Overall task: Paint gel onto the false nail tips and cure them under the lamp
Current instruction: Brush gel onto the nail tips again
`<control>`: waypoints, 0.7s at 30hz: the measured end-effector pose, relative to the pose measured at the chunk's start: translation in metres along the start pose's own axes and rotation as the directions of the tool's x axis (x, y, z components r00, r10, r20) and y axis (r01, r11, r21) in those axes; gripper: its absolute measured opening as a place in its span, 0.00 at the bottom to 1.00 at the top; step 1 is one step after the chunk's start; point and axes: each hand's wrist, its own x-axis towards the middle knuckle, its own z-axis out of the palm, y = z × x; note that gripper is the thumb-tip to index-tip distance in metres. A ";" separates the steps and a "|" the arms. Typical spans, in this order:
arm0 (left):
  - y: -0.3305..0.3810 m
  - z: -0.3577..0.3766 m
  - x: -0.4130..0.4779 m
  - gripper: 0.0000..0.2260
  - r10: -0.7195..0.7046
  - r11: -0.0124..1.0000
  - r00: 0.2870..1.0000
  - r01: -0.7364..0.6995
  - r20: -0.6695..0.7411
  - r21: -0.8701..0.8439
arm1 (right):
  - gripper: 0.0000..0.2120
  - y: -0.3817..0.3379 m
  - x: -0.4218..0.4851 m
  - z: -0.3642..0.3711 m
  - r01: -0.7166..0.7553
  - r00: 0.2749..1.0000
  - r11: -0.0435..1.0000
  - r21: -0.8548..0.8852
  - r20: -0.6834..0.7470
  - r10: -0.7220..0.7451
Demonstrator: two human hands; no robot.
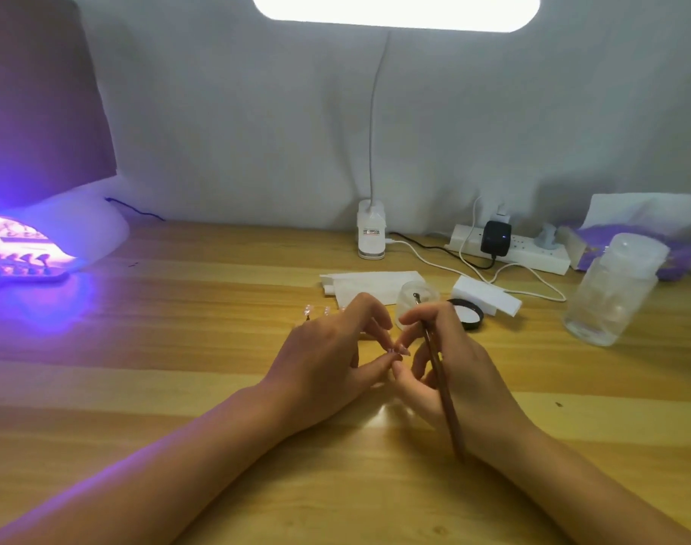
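Observation:
My left hand (328, 356) pinches a small false nail tip (400, 350) between thumb and fingers, low over the wooden desk (178, 348). My right hand (453, 371) holds a thin brown brush (442, 391), its handle running back toward my wrist and its head near the tip. A few clear nail tips (316, 310) on stands sit just beyond my left hand. The curing lamp (41, 245) glows violet at the far left, with several tips on a holder inside it. A small clear gel jar (416, 297) stands behind my right hand, its black lid (467, 312) beside it.
A folded white tissue (371, 285) and a white block (487, 295) lie behind my hands. A clip-on desk lamp (371, 234), a power strip (508, 249) with cables, a clear plastic bottle (615, 293) and a purple tissue pack (650, 245) line the back and right.

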 end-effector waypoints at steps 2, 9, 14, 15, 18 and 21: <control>0.002 0.000 -0.001 0.15 0.025 1.000 0.999 -0.025 -0.031 0.019 | 0.22 0.003 0.000 0.001 0.003 1.000 1.000 -0.024 -0.022 -0.004; 0.003 -0.001 -0.003 0.17 0.083 0.996 0.989 -0.077 -0.120 0.053 | 0.24 0.002 -0.002 0.001 0.089 0.993 0.985 -0.146 -0.067 -0.099; 0.006 -0.005 -0.004 0.15 0.150 0.985 0.975 -0.133 -0.162 0.108 | 0.20 -0.005 -0.005 -0.001 0.191 0.979 0.962 -0.195 -0.035 -0.202; 0.008 -0.007 -0.003 0.14 0.166 0.982 0.973 -0.148 -0.163 0.115 | 0.20 -0.006 -0.004 -0.002 0.193 0.978 0.961 -0.196 -0.039 -0.205; 0.009 -0.012 -0.001 0.13 0.220 0.971 0.961 -0.199 -0.166 0.136 | 0.24 -0.006 -0.002 -0.002 0.176 0.978 0.970 -0.166 -0.083 -0.192; 0.007 -0.013 -0.001 0.13 0.257 0.962 0.956 -0.238 -0.142 0.135 | 0.26 -0.005 0.000 -0.003 0.154 0.977 0.973 -0.171 -0.121 -0.176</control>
